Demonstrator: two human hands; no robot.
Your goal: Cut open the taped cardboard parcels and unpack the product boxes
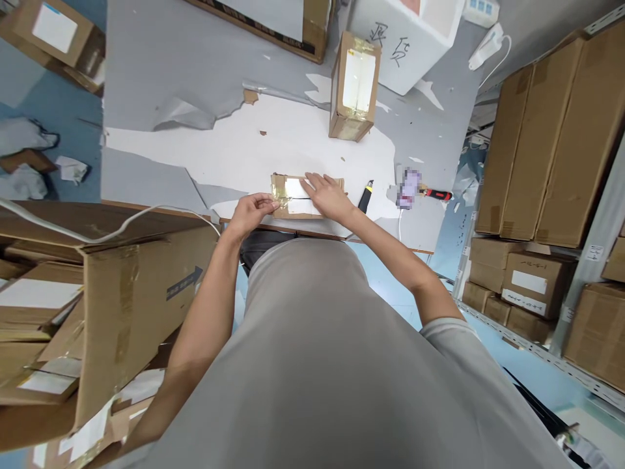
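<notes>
A small flat cardboard box [293, 211] lies near the table's front edge, with a white label and shiny clear tape at its left end. My left hand [252, 212] is closed at that left end, thumb and fingertips pinched at the box's edge. Whether they grip the cardboard or the tape is too small to tell. Across the right part of the label rests my right hand [329, 197], open, its fingers stretched out flat. A black and yellow utility knife [366, 195] lies just right of the box.
A taller taped box [355, 88] stands farther back, beside a white foam box [410, 39]. To the right lie a blurred phone-like object [409, 189] and a red-black handled tool [437, 194]. A large open carton [141, 306] stands left; shelves of boxes [541, 143] line the right.
</notes>
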